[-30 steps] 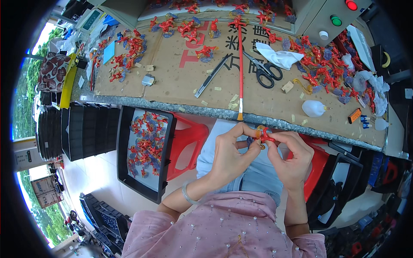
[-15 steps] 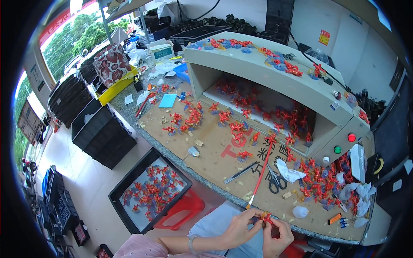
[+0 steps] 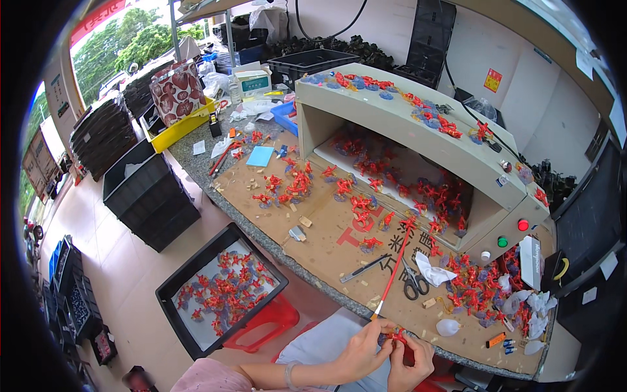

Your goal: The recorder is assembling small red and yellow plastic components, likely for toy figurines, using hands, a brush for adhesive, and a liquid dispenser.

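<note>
Both my hands meet at the bottom edge of the view, just below the worktable's front edge. My left hand (image 3: 361,353) and my right hand (image 3: 410,362) pinch a small red plastic part (image 3: 396,337) between their fingertips. A thin red stick (image 3: 394,274) lies on the cardboard sheet (image 3: 326,228) right above my hands. Scissors (image 3: 413,284) and a metal tool (image 3: 363,268) lie beside it. Many more red parts are scattered over the cardboard and inside the beige cabinet (image 3: 418,137).
A black tray (image 3: 219,287) of red parts rests on a red stool at lower left. Black crates (image 3: 150,196) stand on the floor to the left. A yellow bin (image 3: 179,127) and boxes sit at the far table end. White wrappers (image 3: 529,307) pile at right.
The view has swung upward from my lap to the whole table and cabinet. My hands stay together on the red part, now at the bottom edge.
</note>
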`<action>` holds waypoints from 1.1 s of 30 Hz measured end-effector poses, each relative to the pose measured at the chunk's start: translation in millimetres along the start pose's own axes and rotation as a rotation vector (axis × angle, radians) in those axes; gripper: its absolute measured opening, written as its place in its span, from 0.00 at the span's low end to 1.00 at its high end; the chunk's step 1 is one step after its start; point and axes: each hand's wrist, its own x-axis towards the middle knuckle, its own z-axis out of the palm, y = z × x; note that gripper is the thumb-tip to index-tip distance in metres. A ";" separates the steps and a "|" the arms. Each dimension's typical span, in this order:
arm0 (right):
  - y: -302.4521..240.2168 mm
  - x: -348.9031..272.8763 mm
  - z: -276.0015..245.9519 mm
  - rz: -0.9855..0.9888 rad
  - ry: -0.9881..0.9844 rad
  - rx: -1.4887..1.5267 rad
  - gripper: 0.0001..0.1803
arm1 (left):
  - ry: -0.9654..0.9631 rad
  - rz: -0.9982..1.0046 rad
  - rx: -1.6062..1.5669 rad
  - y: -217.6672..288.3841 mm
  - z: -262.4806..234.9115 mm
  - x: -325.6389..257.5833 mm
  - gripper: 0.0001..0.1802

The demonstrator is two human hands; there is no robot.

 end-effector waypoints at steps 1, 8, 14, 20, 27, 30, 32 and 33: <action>-0.7 -1.2 0.1 -0.004 0.003 -0.005 0.09 | 0.004 0.015 0.005 2.0 -1.0 -0.8 0.17; -10.6 -0.4 -2.2 -0.046 0.038 0.014 0.11 | -0.033 -0.035 0.008 7.1 -6.4 -2.9 0.19; -16.3 0.7 -3.1 -0.061 0.062 0.007 0.11 | -0.010 0.018 0.019 15.5 -10.0 -2.5 0.19; -22.0 -3.3 -13.8 -0.057 0.097 0.027 0.11 | 0.006 0.053 0.069 31.3 -4.3 -8.6 0.18; -28.1 7.3 -24.5 -0.103 0.131 0.033 0.12 | 0.061 0.155 0.112 56.8 -7.5 -6.4 0.17; -28.9 16.7 -27.5 -0.112 0.165 0.031 0.12 | 0.048 0.179 0.168 69.1 -6.2 2.5 0.16; -28.7 24.7 -28.0 -0.115 0.188 0.019 0.12 | 0.047 0.182 0.198 74.5 -5.4 10.8 0.16; -28.2 29.6 -28.6 -0.104 0.175 0.027 0.12 | 0.036 0.176 0.172 77.8 -5.2 16.3 0.16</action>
